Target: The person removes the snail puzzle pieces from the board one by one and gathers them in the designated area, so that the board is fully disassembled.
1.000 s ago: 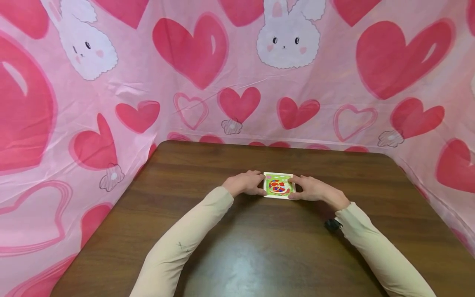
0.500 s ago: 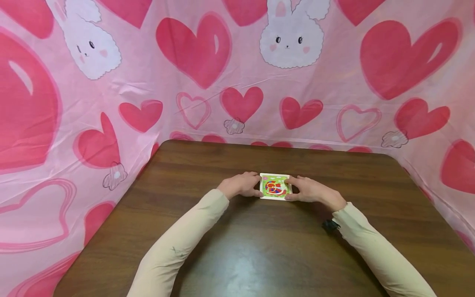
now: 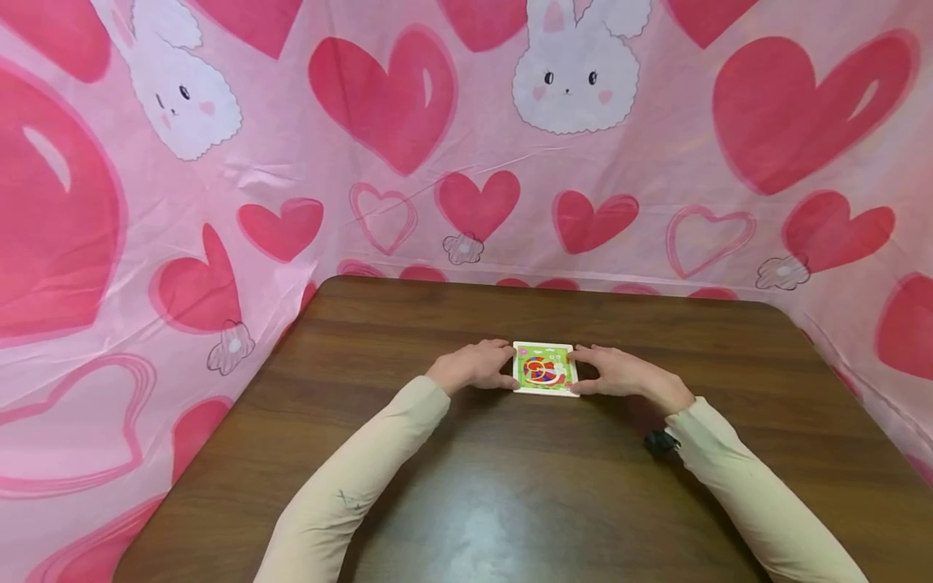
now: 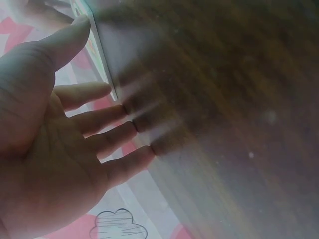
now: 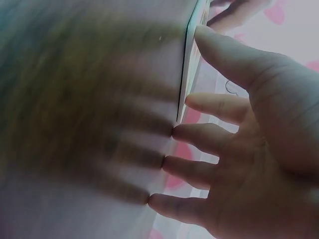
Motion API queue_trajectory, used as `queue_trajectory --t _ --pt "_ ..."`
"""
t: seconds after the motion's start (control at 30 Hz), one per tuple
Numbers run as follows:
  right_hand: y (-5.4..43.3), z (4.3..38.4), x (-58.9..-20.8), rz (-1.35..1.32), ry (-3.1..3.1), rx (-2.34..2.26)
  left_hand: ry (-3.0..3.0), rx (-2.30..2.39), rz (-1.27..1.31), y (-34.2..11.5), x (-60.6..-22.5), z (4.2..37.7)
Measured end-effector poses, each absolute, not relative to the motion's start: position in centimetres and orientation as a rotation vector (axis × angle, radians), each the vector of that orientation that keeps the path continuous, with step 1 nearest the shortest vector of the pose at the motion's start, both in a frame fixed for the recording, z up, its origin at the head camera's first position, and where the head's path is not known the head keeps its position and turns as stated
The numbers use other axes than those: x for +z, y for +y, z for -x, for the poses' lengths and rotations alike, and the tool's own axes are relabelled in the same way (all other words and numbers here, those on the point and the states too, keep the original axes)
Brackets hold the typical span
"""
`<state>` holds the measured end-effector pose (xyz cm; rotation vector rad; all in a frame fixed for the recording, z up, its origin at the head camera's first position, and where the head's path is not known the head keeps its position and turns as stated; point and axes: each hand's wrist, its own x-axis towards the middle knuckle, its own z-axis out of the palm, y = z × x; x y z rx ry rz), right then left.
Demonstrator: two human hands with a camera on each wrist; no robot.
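Observation:
A small square board (image 3: 545, 370) with a pale frame lies flat on the table, showing a red and blue snail on green. My left hand (image 3: 475, 366) is at its left side, thumb and forefinger at the frame's edge. On the right side, the thumb and forefinger of my right hand (image 3: 632, 376) meet the opposite edge. Both wrist views show the fingers nearly straight and spread, the other fingertips down on the table; the board appears as a thin edge (image 4: 103, 57) on the left and a thin edge (image 5: 187, 74) on the right.
The brown wood-grain table (image 3: 466, 470) spreads out on all sides of the board. A pink cloth (image 3: 466, 138) with hearts and rabbits hangs behind it and along both sides. A small black object (image 3: 660, 441) shows at the right wrist.
The right thumb and forefinger, which lapped over the board's right part, have drawn back to its edge. The board has shifted slightly within the view, which has itself moved a little.

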<state>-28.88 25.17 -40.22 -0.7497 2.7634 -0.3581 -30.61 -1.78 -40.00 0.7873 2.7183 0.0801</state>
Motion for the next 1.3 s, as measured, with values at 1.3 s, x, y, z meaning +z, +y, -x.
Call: queue_trajectory --t 1.3 --pt "25.7 29.7 -40.2 0.676 2.687 -0.381 2.85 0.245 -0.911 -0.9 -39.2 31.7"
